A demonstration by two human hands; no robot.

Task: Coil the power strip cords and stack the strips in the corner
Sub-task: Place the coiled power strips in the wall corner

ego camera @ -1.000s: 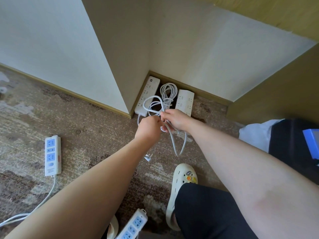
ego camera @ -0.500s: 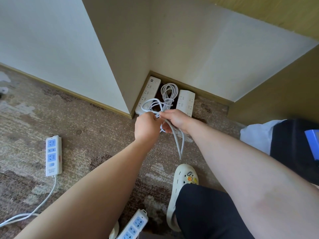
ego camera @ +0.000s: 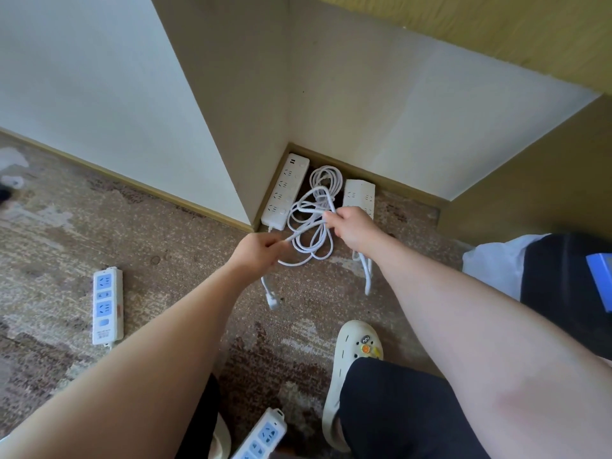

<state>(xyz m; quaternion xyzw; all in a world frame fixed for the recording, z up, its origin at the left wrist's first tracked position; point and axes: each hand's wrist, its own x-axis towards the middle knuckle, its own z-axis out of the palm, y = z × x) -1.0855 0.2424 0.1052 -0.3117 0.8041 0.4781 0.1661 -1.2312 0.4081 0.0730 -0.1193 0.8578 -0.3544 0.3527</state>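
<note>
We reach both arms toward the corner: our right hand (ego camera: 352,226) grips the white cord loops (ego camera: 309,226) beside the white power strip (ego camera: 285,192), our left hand (ego camera: 256,251) pinches one strand.

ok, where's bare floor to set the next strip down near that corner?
Crowded: the corner itself, where the white power strip, coiled cord and second strip fill the nook. The left hand and right hand hold cord loops just in front. Free: carpet between the baseboard and the blue-socket strip, and carpet right of the nook by the wood panel.
</note>
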